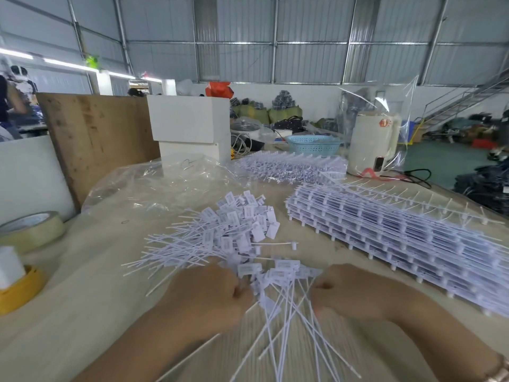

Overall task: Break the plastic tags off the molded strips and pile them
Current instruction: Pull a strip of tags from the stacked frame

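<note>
Nearest to us on the head view, our left hand (212,296) and right hand (355,293) sit low on the table (82,299), both with fingers curled around a loose bunch of tags (278,282) held between them; the flat heads of the tags cluster between the two fists, and their thin tails fan down toward us, crossing one another. Just beyond the hands we see the pile of broken-off tags (234,232), heads to the right and tails splayed left; to its right, well apart from the hands, lies a stack of molded strips (399,238), with a second stack (292,166) farther back. Behind the pile spreads a clear plastic bag (165,186); at the left edge sit a roll of tape (30,230) and a yellow roll (19,290); a blue basket (314,144) and a white kettle (374,144) stand at the back.
</note>
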